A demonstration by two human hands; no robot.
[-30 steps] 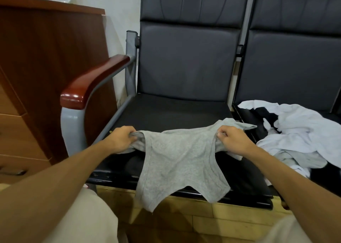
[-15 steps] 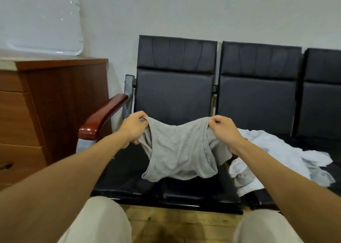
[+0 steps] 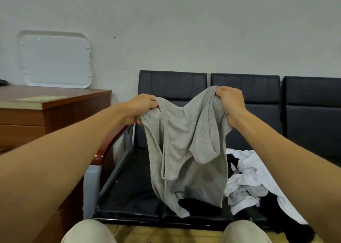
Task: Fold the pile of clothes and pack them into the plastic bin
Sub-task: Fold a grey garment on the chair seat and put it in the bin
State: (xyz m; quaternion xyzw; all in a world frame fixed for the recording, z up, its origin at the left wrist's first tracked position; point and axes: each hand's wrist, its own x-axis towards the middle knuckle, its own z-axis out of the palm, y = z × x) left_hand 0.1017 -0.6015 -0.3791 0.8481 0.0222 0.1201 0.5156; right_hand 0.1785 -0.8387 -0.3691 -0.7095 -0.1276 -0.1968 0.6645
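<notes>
Here the left hand point(image 3: 142, 108) and the right hand point(image 3: 228, 102) each grip, fingers curled, an upper edge of the grey garment point(image 3: 184, 146), hanging above the black seat point(image 3: 129, 187). Probably the spreading step; next it needs laying flat.

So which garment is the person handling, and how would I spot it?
Find the row of black seats along the pale wall. Before the leftmost seat, the left hand and right hand hold up a garment by its top edge. It is plain grey and hanging in the air, unlike the crumpled white pile on the next seat.
</notes>
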